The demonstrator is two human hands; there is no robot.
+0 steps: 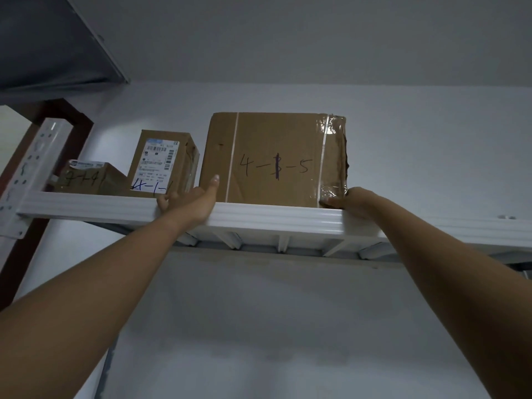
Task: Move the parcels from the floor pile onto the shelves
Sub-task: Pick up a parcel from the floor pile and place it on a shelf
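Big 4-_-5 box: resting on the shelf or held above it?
Resting on it, upright. Bottom edge of the big box lies flush along the front rail of the shelf, no gap.

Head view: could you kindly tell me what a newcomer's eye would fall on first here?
A big box with pen marks stands on the high white shelf, centre frame. Two arms reach up to its bottom corners: the left hand lays its thumb against the front, and the right hand holds the taped right corner. To its left stand a labelled box and a small box.
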